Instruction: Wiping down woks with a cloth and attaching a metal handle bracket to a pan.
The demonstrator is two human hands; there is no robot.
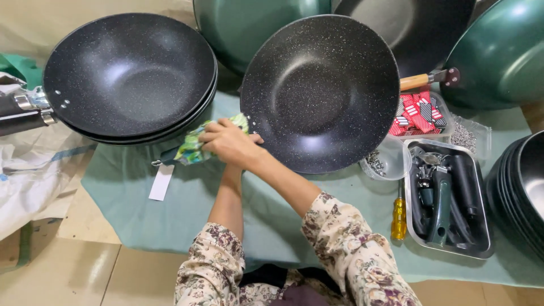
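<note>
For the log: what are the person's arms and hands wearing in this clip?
Both hands are bare, with no gloves; the upper hand covers most of the other, so rings or a watch cannot be ruled out there. The forearms are uncovered. Each arm has a cream sleeve with a pink and brown floral print, pushed up near the elbow: one sleeve on the left arm, the other sleeve on the right.

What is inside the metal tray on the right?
The metal tray holds dark pan handles, black and green, with some metal fittings at the far end. The handles overlap, so whatever lies beneath them is hidden.
</note>
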